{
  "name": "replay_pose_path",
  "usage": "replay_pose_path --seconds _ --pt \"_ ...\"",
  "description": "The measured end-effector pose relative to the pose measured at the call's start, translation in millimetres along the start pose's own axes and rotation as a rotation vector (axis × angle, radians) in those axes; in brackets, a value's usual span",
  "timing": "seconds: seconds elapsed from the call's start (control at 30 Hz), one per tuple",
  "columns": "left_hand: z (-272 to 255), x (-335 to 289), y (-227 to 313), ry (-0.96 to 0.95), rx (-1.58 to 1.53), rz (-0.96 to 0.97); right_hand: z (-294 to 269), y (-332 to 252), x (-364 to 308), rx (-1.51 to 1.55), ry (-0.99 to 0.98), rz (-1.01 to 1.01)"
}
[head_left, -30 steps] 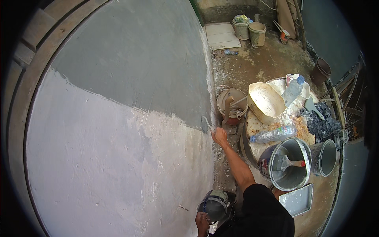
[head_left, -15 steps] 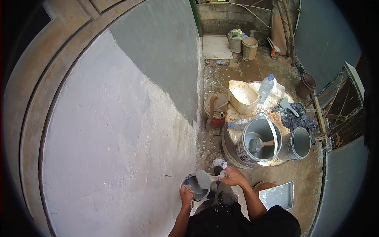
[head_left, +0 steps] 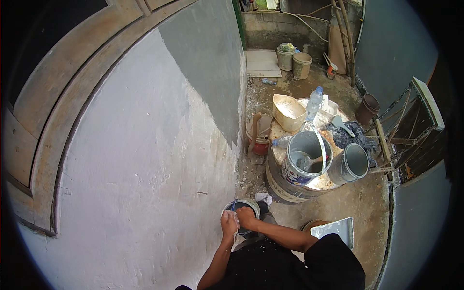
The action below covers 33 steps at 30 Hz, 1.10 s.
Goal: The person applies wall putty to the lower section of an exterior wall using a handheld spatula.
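Low in front of me hangs a small paint bucket [head_left: 250, 203], close to the wall. My left hand [head_left: 229, 224] is closed on its near left rim, beside a blue strip on the edge. My right hand [head_left: 246, 218] reaches over the bucket's mouth, its fingers closed round the handle of a paintbrush, whose head is hidden down inside. To my left stands the wall [head_left: 140, 159], pale and rough below, with a grey painted area [head_left: 203, 63] higher up towards the far end.
At right, a drum [head_left: 285, 191] carries a large pail [head_left: 296, 171] with a brush inside, a grey bucket [head_left: 349, 164], a cut plastic container [head_left: 288, 113], a bottle [head_left: 314, 104] and a black plastic bag [head_left: 355, 136]. A paint tray [head_left: 338, 231] lies near my right side. Buckets [head_left: 302, 66] stand farther back.
My right hand has moved left and down, taking the brush from above the bucket into it. The left hand keeps its hold. The whole view has shifted slightly.
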<state>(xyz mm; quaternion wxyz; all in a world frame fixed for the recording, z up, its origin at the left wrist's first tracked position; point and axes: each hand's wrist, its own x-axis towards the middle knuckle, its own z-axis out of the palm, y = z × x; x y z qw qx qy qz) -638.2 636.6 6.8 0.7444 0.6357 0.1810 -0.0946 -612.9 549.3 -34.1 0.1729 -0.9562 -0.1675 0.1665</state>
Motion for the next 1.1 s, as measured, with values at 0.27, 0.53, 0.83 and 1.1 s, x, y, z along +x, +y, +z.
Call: replay_pose_path --seconds 0.27,0.53,0.83,1.1 --pt "-2.0 -2.5 9.3 0.006 -0.017 -0.037 -3.5 -5.7 -5.2 -0.033 -0.018 0.005" --pt "-22.0 17.5 -3.7 0.042 0.078 0.049 -36.9 -7.6 -18.6 0.066 0.042 -0.032" --pt "-16.5 45.2 0.5 0.065 0.148 0.044 -51.6 12.3 -4.7 0.061 0.054 -0.061" --pt "-14.5 65.9 6.7 0.086 0.12 -0.028 -63.8 30.5 11.9 0.108 -0.006 -0.041"
